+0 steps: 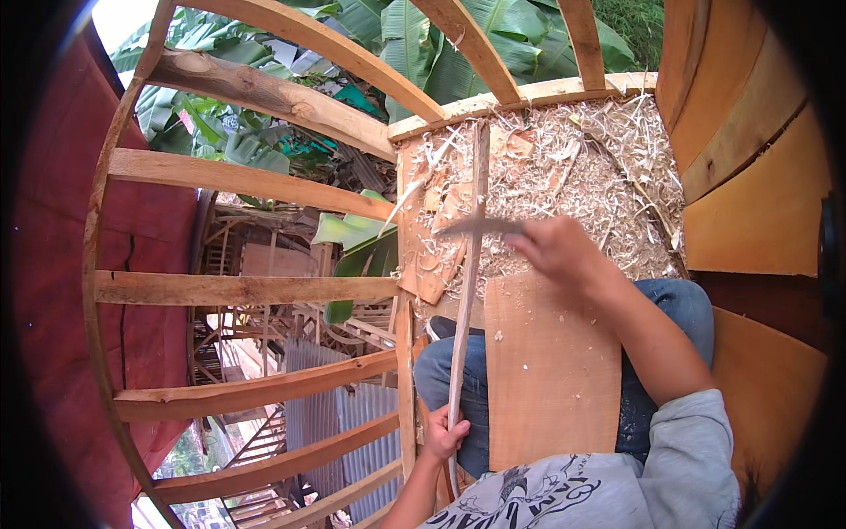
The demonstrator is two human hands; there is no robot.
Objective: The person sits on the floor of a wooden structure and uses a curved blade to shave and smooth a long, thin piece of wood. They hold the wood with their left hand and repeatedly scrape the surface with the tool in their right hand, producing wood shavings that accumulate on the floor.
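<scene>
A long, thin wooden stick [469,291] slants away from me, from beside my left hip to the shavings at the far side. My left hand [446,434] is closed round its near end. My right hand [557,249] is wrapped round a knife, its handle hidden in the fist. The dark knife blade [480,227] points left and lies across the stick, seemingly touching it; motion blurs it a little. A flat wooden board [551,370] rests over my lap between my jeans-clad legs, with a few small chips on it.
Curly wood shavings [608,176] cover the floor ahead. A slatted wooden railing [247,288] runs along the left and far side, with banana leaves [405,53] beyond. Wooden plank walls [749,220] stand close on my right. Corrugated metal sheets [339,441] show below the railing.
</scene>
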